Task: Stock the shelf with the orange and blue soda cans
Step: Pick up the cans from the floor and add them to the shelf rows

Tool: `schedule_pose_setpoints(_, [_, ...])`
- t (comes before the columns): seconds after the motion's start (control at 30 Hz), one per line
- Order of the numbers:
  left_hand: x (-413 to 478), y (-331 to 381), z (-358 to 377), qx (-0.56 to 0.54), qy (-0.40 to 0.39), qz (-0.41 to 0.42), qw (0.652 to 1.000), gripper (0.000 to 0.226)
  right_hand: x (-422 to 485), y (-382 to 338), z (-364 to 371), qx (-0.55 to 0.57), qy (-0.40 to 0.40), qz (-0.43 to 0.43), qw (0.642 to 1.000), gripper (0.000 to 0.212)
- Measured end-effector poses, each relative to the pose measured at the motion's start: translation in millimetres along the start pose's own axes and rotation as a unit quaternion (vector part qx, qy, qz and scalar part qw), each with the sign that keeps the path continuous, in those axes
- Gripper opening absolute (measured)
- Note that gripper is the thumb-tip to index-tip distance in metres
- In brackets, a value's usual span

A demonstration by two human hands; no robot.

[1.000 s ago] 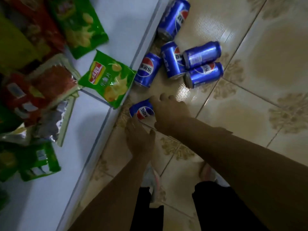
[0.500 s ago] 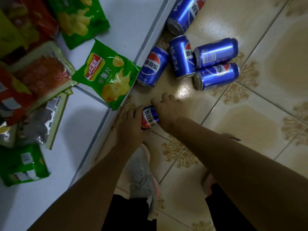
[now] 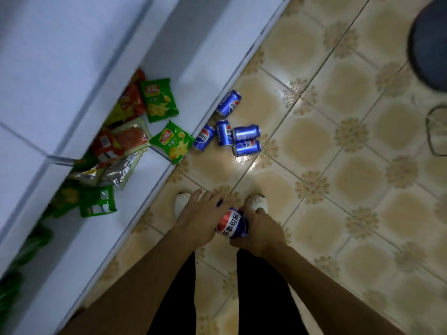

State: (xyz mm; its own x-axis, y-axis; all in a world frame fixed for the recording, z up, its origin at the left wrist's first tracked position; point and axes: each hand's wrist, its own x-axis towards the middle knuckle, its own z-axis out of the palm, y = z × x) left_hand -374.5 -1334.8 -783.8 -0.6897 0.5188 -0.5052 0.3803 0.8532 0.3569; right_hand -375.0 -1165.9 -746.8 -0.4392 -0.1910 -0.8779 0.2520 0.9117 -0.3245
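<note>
The tiled floor [image 3: 338, 165] lies under both of your hands and spreads far off past your right hand. The white shelf [image 3: 60, 68] stands on the side of your left hand and runs on ahead of it. A dark round thing [image 3: 430, 44] sits far ahead of your right hand, at the edge of the view; you cannot tell what it is.

A pile of snack bags [image 3: 121, 146] lies on the low board of the shelf, ahead of your left hand and off to its outer side. One green chip bag [image 3: 172, 141] pokes a corner over the shelf edge. Five blue cans [image 3: 246, 132] lie on their sides on the floor, well ahead of your hands, close to the foot of the shelf. Four lie close together and one lies a bit further on.

Two white shoes [image 3: 257, 201] peek out just past your fingers.

Your left hand [image 3: 198, 221] rests flat against one side of the blue soda can [image 3: 232, 223], with its fingers looking straight. Your right hand [image 3: 261, 228] curls its fingers round the other side and grips it. The can sits between your two hands, up off the floor.
</note>
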Motion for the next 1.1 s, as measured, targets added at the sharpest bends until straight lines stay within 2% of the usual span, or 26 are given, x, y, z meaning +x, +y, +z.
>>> schedule_pose_setpoints(0.07, [-24, 26, -48, -0.028, 0.048, -0.052, 0.997, 0.077, -51, -12, -27, 0.072, 0.009, 0.011, 0.997, 0.066])
schedule_pose_setpoints(0.13, [-47, 49, -89, -0.158, 0.050, -0.145, 0.975, 0.077, -96, -21, -53, 0.144, 0.022, 0.038, 0.989, 0.062])
schedule_pose_setpoints(0.17, [-58, 60, -107, -0.241, 0.045, -0.195, 0.950, 0.076, -115, -26, -65, 0.177, 0.029, 0.048, 0.983, 0.059])
schedule_pose_setpoints(0.23, [-77, 83, -137, -0.386, 0.054, -0.275, 0.879, 0.075, -148, -32, -83, 0.243, 0.041, 0.060, 0.967, 0.052])
schedule_pose_setpoints(0.3, [-92, 108, -159, -0.486, 0.070, -0.329, 0.807, 0.066, -174, -39, -92, 0.328, 0.050, 0.065, 0.941, 0.046])
schedule_pose_setpoints(0.4, [-107, 143, -189, -0.637, 0.119, -0.349, 0.677, 0.054, -208, -55, -96, 0.416, 0.043, 0.043, 0.907, 0.045])
schedule_pose_setpoints(0.43, [-112, 152, -197, -0.675, 0.140, -0.347, 0.636, 0.056, -218, -59, -96, 0.415, 0.053, 0.023, 0.908, 0.045])
schedule_pose_setpoints(0.47, [-117, 159, -204, -0.696, 0.160, -0.342, 0.611, 0.059, -228, -63, -94, 0.395, 0.075, -0.004, 0.915, 0.046])
schedule_pose_setpoints(0.53, [-127, 171, -218, -0.708, 0.201, -0.335, 0.589, 0.059, -247, -69, -92, 0.327, 0.130, -0.072, 0.933, 0.048])
schedule_pose_setpoints(0.6, [-136, 176, -232, -0.708, 0.243, -0.335, 0.572, 0.052, -264, -75, -93, 0.281, 0.148, -0.143, 0.938, 0.051])
schedule_pose_setpoints(0.67, [-148, 177, -248, -0.710, 0.269, -0.334, 0.559, 0.059, -276, -82, -99, 0.272, 0.117, -0.208, 0.932, 0.053])
schedule_pose_setpoints(0.77, [-171, 176, -269, -0.722, 0.322, -0.311, 0.527, 0.072, -293, -94, -117, 0.292, 0.051, -0.263, 0.918, 0.048])
schedule_pose_setpoints(0.83, [-189, 179, -285, -0.703, 0.372, -0.293, 0.530, 0.066, -306, -108, -132, 0.324, 0.035, -0.292, 0.899, 0.041])
schedule_pose_setpoints(0.9, [-209, 184, -307, -0.667, 0.422, -0.273, 0.550, 0.062, -325, -129, -145, 0.355, 0.036, -0.326, 0.875, 0.039])
schedule_pose_setpoints(1.0, [-238, 187, -338, -0.611, 0.501, -0.233, 0.568, 0.073, -357, -170, -161, 0.345, 0.042, -0.408, 0.844, 0.042])
schedule_pose_setpoints(1.1, [-270, 191, -363, -0.552, 0.578, -0.212, 0.562, 0.076, -386, -206, -168, 0.310, 0.042, -0.487, 0.815, 0.046])
